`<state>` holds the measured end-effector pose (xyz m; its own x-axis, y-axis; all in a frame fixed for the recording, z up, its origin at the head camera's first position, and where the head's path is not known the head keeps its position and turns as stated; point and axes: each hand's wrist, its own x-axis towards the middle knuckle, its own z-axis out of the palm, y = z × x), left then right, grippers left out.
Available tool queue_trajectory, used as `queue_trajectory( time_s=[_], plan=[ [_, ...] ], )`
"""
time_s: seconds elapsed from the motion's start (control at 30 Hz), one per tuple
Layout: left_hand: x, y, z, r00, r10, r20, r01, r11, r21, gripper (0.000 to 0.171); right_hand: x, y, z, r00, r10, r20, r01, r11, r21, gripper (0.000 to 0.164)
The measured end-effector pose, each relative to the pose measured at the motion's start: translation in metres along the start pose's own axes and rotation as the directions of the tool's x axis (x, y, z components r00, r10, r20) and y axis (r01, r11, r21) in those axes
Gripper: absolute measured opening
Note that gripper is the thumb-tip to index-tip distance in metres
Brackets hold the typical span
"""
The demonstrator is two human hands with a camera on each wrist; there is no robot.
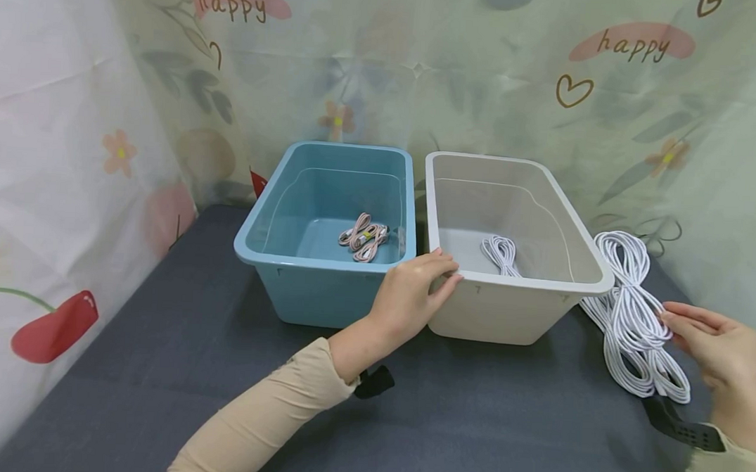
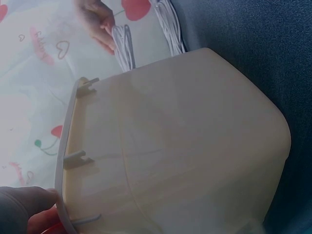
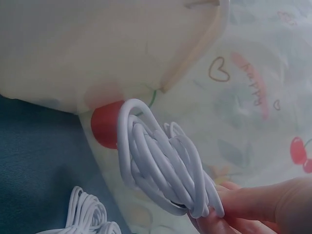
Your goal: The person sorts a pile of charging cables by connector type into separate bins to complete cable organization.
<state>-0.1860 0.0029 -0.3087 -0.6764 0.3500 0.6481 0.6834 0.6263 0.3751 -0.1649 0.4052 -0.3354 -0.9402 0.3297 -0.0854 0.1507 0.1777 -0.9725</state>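
Observation:
My left hand point(image 1: 409, 288) grips the front left corner of the beige bin point(image 1: 495, 308), its thumb and fingers over the rim. At the bin's right side, my right hand point(image 1: 721, 346) pinches a white cable bundle point(image 3: 158, 165) between thumb and fingers. In the right wrist view the bundle is raised, with its loops pointing away from the hand. Below it, more white bundled cable point(image 3: 85, 212) lies on the dark table. Inside the beige bin rests another white cable bundle point(image 1: 500, 254), partly hidden by the front wall.
A blue bin point(image 1: 325, 290) stands left of the beige one, with pink cable bundles point(image 1: 366, 239) inside. The dark cloth point(image 1: 176, 368) covers the table. Printed curtains point(image 1: 485, 114) hang behind and at both sides. Black straps point(image 1: 686, 425) sit at the wrists.

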Motion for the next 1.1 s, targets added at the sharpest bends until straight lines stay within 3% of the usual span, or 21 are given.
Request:
queue_trajectory(
  time_s=[0.23,0.4,0.6,0.83,1.1],
  plan=[
    [0.000,0.000,0.000,1.000,-0.004,0.002,0.004,1.000,-0.007,0.018,-0.005,-0.010,0.000,0.999,0.007,-0.047,-0.012,0.995,-0.100,0.021],
    [0.000,0.000,0.000,1.000,0.001,-0.002,-0.001,1.000,-0.011,0.018,-0.001,-0.013,-0.002,0.998,-0.047,-0.039,0.050,0.996,0.077,0.024],
    [0.000,0.000,0.000,1.000,0.005,-0.001,-0.005,1.000,-0.012,0.017,0.006,-0.013,-0.003,0.982,-0.185,-0.036,0.186,0.928,0.322,0.025],
    [0.000,0.000,-0.001,1.000,0.010,-0.007,-0.010,1.000,-0.002,0.017,0.002,-0.032,0.004,0.980,-0.189,-0.064,0.200,0.930,0.307,0.029],
    [0.000,-0.001,0.000,1.000,0.005,-0.002,-0.005,1.000,-0.007,0.018,0.000,-0.048,0.012,0.970,-0.243,-0.029,0.234,0.886,0.400,0.028]
  ],
)
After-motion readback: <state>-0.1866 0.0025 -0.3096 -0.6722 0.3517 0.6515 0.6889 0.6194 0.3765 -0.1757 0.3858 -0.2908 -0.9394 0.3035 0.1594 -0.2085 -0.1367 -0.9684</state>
